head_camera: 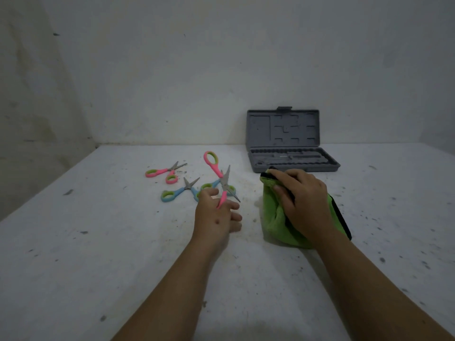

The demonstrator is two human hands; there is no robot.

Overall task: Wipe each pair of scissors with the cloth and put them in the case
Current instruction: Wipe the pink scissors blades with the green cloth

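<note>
On the table's left half: pink scissors point(166, 172) lie flat toward the far edge of the white table point(73, 267), blades slightly parted and pointing right.
Just right of them: blue scissors point(181, 190) lie flat with blades pointing away; their nearer handle runs under the left hand.
Left hand: the left hand point(215, 217) grips a second pair of pink scissors point(220, 179) by one handle loop, thumb and fingers curled round it; the pair is spread wide, the other loop raised toward the far edge, a blade angled down to the right.
Behind that pair: another pair of blue scissors point(216, 185) lies on the table, largely hidden by the held pair.
Right of centre: the right hand point(301, 200) rests on a green cloth point(275, 222) with dark edging, fingers curled over its bunched top, gripping it.
Far edge, right of centre: a grey plastic case point(290, 153) stands open against the wall point(221, 70), lid upright, tray holding no scissors.
</note>
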